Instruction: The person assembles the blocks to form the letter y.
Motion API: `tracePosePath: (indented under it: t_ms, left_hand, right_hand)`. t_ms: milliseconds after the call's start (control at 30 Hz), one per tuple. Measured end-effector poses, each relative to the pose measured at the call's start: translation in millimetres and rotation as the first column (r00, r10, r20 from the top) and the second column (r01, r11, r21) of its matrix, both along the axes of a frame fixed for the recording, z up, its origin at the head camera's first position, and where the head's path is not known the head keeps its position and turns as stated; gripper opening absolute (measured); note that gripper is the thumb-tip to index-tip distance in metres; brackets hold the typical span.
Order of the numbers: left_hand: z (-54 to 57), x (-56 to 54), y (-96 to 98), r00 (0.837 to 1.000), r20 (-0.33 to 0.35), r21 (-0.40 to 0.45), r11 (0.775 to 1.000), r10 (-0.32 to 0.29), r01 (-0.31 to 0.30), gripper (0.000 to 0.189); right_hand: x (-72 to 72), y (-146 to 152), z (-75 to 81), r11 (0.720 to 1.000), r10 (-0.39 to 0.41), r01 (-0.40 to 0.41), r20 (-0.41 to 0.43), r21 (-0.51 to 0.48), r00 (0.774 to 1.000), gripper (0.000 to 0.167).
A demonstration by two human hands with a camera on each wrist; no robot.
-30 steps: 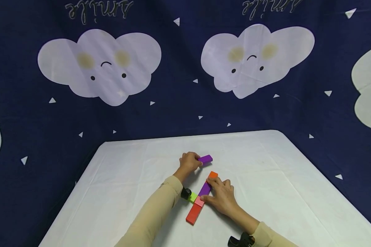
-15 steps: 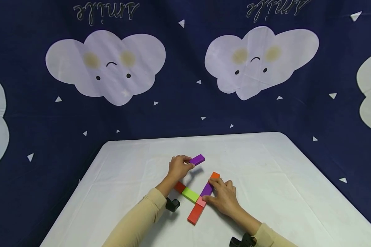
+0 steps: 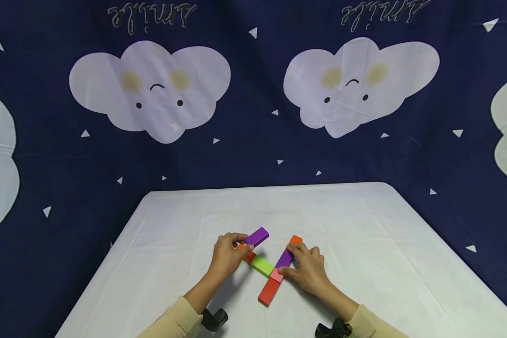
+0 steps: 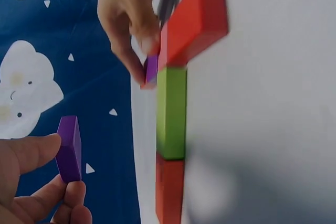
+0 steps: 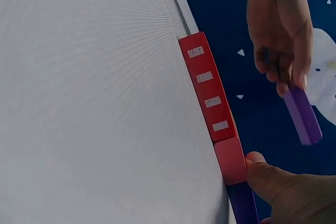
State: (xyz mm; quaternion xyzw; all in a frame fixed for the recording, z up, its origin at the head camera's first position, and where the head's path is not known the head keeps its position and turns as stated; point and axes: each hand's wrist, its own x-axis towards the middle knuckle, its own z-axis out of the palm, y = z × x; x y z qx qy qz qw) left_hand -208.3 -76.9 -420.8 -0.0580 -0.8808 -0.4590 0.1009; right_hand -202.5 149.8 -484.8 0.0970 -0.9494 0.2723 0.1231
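My left hand [image 3: 226,256] pinches a purple block [image 3: 257,237] by one end, between thumb and fingers. It is held tilted above the table, over the far side of a branch of blocks. That branch has a green block [image 3: 263,266] and a red block [image 3: 249,257], and a bit of orange shows by my left fingers. It meets a slanting row: a red block [image 3: 269,292] nearest me, a pink block [image 3: 276,275], a second purple block [image 3: 284,258] and an orange block [image 3: 295,239]. My right hand [image 3: 307,271] grips that row, thumb at the pink block, fingers near the orange end.
The blocks lie on a white-covered table [image 3: 342,216]. Behind it hangs a dark blue cloth [image 3: 245,164] with clouds and small triangles. A black wrist camera [image 3: 214,320] sits at the left sleeve, another black camera [image 3: 334,328] at the right.
My left hand has carried the purple block leftward and then nearer to me, uncovering the green and red blocks of the branch. The right hand stays on the row.
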Motion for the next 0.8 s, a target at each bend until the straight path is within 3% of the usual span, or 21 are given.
tracePosePath:
  t_ms: [600, 800]
  left_hand:
    - [-18.2, 70.4, -23.1, 0.997, 0.079, 0.028, 0.999, 0.025, -0.027, 0.03]
    - [-26.4, 87.5, -28.9, 0.993, 0.117, -0.012, 1.0, 0.006, -0.005, 0.029]
  right_hand:
    - [-0.7, -0.7, 1.0, 1.0, -0.001, 0.001, -0.003, -0.005, 1.0, 0.069]
    - [0.0, -0.5, 0.7, 1.0, -0.004, 0.004, 0.007, -0.01, 1.0, 0.07]
